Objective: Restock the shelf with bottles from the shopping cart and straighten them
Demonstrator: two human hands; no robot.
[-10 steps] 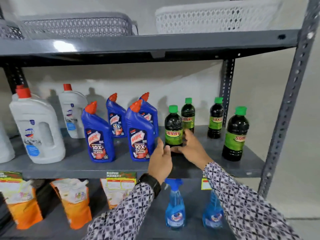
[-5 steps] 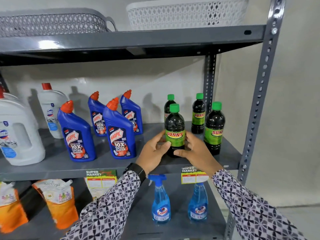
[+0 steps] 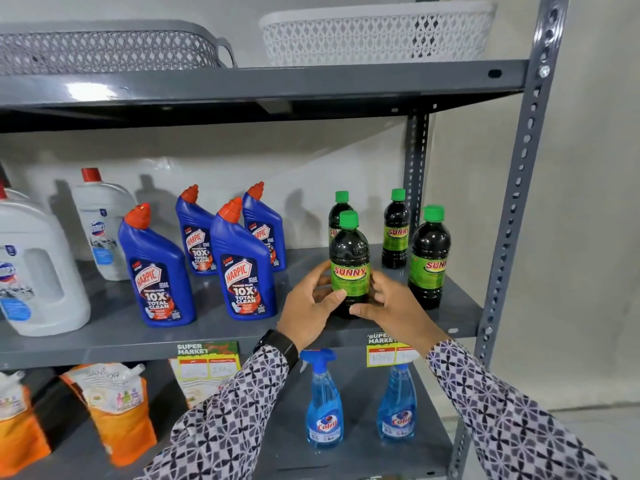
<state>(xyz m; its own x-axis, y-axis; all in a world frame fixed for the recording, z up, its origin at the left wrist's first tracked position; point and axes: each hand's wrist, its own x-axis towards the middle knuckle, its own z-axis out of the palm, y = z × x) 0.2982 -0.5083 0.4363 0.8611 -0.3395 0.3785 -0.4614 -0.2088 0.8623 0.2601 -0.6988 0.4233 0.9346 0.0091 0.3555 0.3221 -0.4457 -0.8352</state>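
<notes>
since the frame half a second back little is changed: the front sunny bottle [image 3: 349,268] is kept in the same two-handed grip, standing upright near the front edge of the middle shelf [image 3: 207,336]; a full second back the hands were lower, at its base, and the view was aimed further left.

left hand [image 3: 313,301] is wrapped on the bottle's left side, thumb laid across the lower label. right hand [image 3: 391,304] is pressed on the right side, thumb tip seen under the label. bottle is grasped by both, base apparently on the shelf, though contact is hidden by the fingers.

three more dark green-capped bottles are seen: one directly behind [image 3: 337,213], mostly hidden, one at the back right [image 3: 396,233], one front right [image 3: 429,258], just beside the right hand, label turned partly away.

to the left four blue harpic bottles [image 3: 157,268] are set in two staggered rows, then white jugs [image 3: 34,268]. spray bottles [image 3: 323,400] are stood on the shelf below, under the price tags [image 3: 207,363]. two baskets [image 3: 377,32] are kept on the top shelf. shopping cart is not in view.
</notes>
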